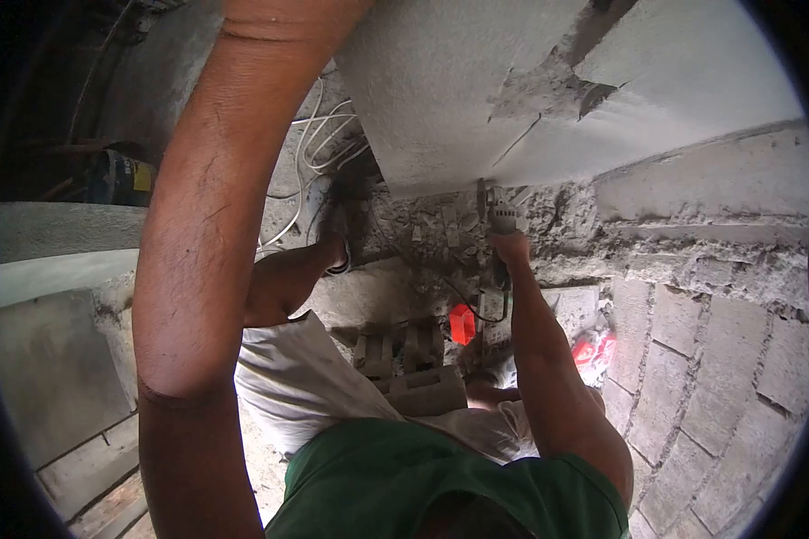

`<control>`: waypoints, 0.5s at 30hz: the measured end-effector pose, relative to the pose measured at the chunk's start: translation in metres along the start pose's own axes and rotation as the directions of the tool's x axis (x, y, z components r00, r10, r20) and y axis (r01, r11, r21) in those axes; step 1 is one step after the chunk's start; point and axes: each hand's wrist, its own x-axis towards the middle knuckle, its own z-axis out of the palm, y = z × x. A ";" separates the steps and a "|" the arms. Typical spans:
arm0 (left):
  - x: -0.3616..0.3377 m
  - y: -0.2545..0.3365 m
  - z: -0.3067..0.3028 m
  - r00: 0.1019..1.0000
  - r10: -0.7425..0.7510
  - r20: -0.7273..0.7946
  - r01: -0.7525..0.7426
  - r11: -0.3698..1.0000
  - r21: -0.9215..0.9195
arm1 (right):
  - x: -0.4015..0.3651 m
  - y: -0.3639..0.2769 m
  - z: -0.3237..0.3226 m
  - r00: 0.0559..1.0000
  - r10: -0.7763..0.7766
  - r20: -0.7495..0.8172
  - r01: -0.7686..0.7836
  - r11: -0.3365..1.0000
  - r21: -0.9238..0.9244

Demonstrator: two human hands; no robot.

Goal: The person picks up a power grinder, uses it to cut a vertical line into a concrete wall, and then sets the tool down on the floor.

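Right hand (511, 249) clenched round a small grey metal power tool (501, 216) held at the broken lower edge of the grey plastered wall (440, 99), left hand out of frame above that wall; judgement: keep grip firm, wrist straight, tool square to that edge.

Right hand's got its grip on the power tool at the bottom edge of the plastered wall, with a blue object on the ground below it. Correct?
Not quite. The object on the ground is red, not blue, as the head view shows. The rest holds: the right hand has its grip on the power tool at the bottom edge of the plastered wall.
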 end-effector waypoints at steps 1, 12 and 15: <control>0.000 0.000 0.000 1.000 0.002 0.000 -0.002 1.000 -0.002 | 0.003 0.006 0.005 0.999 -0.019 -0.029 0.020 1.000 0.017; 0.002 0.000 0.003 1.000 0.011 -0.003 -0.011 1.000 -0.010 | 0.010 0.027 0.010 0.985 -0.098 -0.144 0.107 0.993 0.056; -0.001 0.002 0.006 1.000 0.011 -0.004 -0.011 1.000 -0.021 | 0.003 0.027 0.002 0.952 -0.267 -0.147 0.283 0.954 0.098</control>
